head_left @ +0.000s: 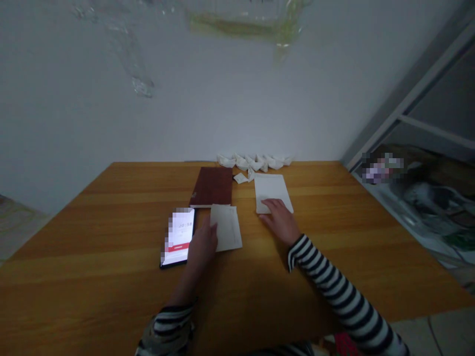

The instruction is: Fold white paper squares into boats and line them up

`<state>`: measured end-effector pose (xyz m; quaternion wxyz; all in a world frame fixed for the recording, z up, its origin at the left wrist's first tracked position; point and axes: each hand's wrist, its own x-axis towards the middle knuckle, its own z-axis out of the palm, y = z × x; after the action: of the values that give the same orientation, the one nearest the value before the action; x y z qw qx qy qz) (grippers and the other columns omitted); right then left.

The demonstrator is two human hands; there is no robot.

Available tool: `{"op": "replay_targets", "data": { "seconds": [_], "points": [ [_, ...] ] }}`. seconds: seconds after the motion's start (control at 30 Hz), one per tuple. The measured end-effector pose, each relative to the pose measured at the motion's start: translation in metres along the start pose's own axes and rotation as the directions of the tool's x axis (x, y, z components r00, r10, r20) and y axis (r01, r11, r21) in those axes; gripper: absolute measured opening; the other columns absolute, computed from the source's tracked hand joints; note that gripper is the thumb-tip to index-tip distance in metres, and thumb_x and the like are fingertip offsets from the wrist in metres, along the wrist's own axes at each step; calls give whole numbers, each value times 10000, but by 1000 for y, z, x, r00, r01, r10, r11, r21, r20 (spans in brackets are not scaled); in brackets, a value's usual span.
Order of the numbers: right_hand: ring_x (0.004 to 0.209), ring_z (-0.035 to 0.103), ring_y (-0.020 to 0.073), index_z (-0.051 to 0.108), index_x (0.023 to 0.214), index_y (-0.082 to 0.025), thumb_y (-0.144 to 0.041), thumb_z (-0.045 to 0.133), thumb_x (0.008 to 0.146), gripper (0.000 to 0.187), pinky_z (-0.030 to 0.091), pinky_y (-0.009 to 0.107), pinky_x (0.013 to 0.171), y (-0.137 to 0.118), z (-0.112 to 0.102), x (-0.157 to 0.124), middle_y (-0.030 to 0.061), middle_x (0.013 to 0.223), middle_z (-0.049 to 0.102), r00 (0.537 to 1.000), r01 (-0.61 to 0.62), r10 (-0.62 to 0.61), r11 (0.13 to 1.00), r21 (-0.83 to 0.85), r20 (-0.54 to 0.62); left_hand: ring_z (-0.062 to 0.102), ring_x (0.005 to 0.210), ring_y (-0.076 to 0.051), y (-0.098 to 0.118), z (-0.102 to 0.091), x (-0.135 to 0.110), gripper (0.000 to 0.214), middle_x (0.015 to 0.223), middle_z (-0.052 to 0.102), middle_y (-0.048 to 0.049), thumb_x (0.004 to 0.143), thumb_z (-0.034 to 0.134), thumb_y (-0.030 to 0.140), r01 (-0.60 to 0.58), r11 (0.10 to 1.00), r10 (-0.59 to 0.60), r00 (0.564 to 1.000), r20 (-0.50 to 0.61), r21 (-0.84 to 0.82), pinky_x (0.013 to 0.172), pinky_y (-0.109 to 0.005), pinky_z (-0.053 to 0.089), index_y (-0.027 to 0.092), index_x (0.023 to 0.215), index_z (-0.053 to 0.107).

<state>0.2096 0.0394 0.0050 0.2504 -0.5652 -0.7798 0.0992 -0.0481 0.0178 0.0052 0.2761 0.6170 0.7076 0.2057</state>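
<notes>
My left hand [203, 242] is closed on the left edge of a white sheet of paper [227, 228], which shows a crease or line near its right side. The sheet is just above or on the wooden table, beside the phone. My right hand [280, 220] lies over the lower edge of a white stack of paper [272, 189]. Its fingertips touch or hover over the paper, with thumb and fingers apart. Behind, several folded white paper boats [256, 162] stand in a row by the wall, with a small folded paper piece [240, 178] in front of them.
A dark red book [213, 185] lies left of the paper stack, partly under or behind the sheet. A lit phone [180, 237] rests left of my left hand. The wooden table [111, 237] meets a white wall [222, 99] at the back. Shelving with blurred items stands at right.
</notes>
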Motion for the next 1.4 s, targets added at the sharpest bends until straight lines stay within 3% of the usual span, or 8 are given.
{"op": "replay_targets", "data": {
  "seconds": [0.1,0.2,0.47,0.87,1.03,1.13,1.3,1.4],
  "points": [
    [1245,502,298,577,1309,-118,-318,674,889,475,446,435,1052,20,-9,20,157,1334,592,979,121,-85,974,-190,187,713,906,-328,0,0,1,380,981,730,-193,974,383,278,-30,999,31,998,62,-21,753,-393,507,116,1295,505],
    [1207,520,303,598,1281,-105,-383,681,886,490,461,436,1027,23,-6,29,159,1290,617,971,143,-94,966,-215,221,712,946,-268,3,2,0,360,1044,735,-153,980,389,299,-80,994,89,990,113,-80,791,-331,519,133,1268,529],
    [1125,523,284,646,1147,-175,-520,552,937,414,527,372,811,-3,7,36,127,1188,624,988,-84,126,922,-377,87,673,1068,-330,8,11,-4,469,1158,711,-203,991,365,325,-77,997,76,993,92,4,883,-423,495,107,1392,475],
    [1067,565,276,645,1167,-184,-191,579,863,312,516,341,718,-10,14,43,122,1168,630,958,-272,286,914,-302,0,685,1055,-308,14,14,-6,435,1136,719,-184,1001,368,318,-57,996,51,994,99,67,849,-379,509,116,1363,500],
    [1074,562,264,725,990,-171,-116,486,907,259,518,356,818,-5,24,36,130,1121,662,960,-278,256,920,-277,-113,689,1064,-294,19,18,-10,442,1166,715,-164,1007,366,326,-81,994,73,992,102,79,868,-371,507,143,1396,466],
    [1164,548,263,721,1088,-152,-122,442,944,316,484,403,977,5,16,33,134,1237,651,947,-295,249,922,-251,-202,705,1005,-310,19,13,-11,446,1100,730,-160,1008,363,357,-110,979,92,990,106,171,835,-392,512,151,1392,459],
    [1291,543,231,651,1258,-149,-117,438,950,376,381,464,1152,-10,-15,4,107,1331,652,899,-75,12,989,-127,-437,701,944,-338,19,-1,-12,471,1021,719,-172,993,388,401,-80,968,98,993,-64,237,780,-431,517,144,1382,463],
    [1288,574,223,604,1333,-170,-103,462,934,428,407,470,1145,-46,-21,-27,99,1324,666,937,114,-148,986,-123,-318,706,902,-277,25,1,-14,610,1029,707,-124,976,431,471,-166,970,146,982,-117,-176,763,-395,542,189,1500,295]
  ]
}}
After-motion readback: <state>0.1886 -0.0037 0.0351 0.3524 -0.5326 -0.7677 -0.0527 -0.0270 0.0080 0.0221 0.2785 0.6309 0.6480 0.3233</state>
